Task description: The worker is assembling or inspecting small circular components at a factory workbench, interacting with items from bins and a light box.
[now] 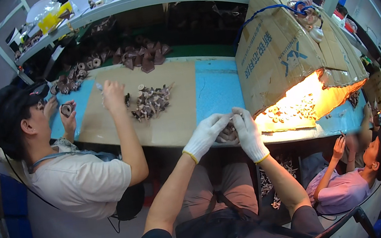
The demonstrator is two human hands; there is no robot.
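My left hand (206, 135) and my right hand (250, 136) wear white knit gloves with yellow cuffs. They meet at the table's front edge, fingertips pinched close together. Whatever they grip is too small and too covered to name. Just below the fingertips, between the gloves, a cluster of small brownish-pink pieces (227, 135) shows in part. Right of my right hand, many small parts (296, 107) lie in bright orange light under an open-fronted cardboard box (269, 54).
Small brown and pink parts (151, 102) are heaped on the cardboard-covered table (177, 125). Larger brown pieces (143, 56) lie behind. A co-worker (82, 178) at left holds a ring-shaped piece (67, 109); another person (349, 174) sits at right. A blue cable (272, 7) crosses the box.
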